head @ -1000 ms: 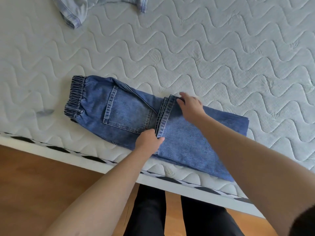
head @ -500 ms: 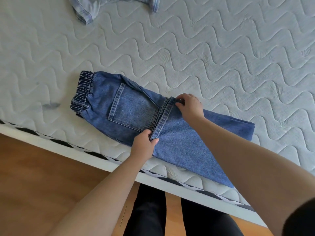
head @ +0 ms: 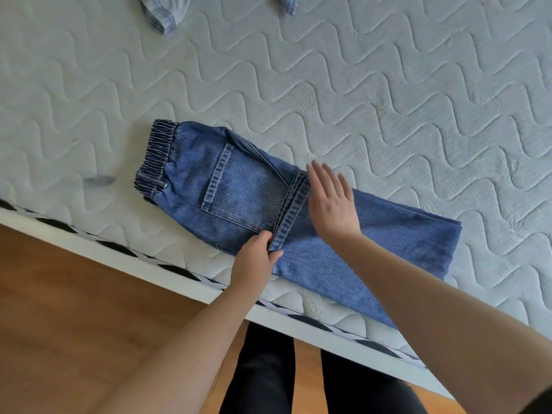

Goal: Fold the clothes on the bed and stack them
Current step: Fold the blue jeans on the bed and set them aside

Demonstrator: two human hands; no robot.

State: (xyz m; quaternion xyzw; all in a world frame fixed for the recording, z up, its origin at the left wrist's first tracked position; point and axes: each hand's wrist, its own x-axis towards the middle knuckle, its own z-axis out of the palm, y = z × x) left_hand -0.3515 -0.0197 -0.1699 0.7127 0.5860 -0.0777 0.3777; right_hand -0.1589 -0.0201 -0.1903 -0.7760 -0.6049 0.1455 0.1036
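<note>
Mid-fold on jeans (head: 248, 195) lying near bed (head: 388, 94) edge: left hand (head: 258, 258) pinching doubled hems (head: 294, 210), right hand (head: 331, 201) flat, fingers (head: 319, 177) spread. Next, probably: smooth, fold once more toward waistband (head: 156, 158), keeping edges aligned.

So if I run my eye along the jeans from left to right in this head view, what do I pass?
Elastic waistband → back pocket → hem of the folded-over legs → right hand, flat on the denim → the fold at the right end.
</note>
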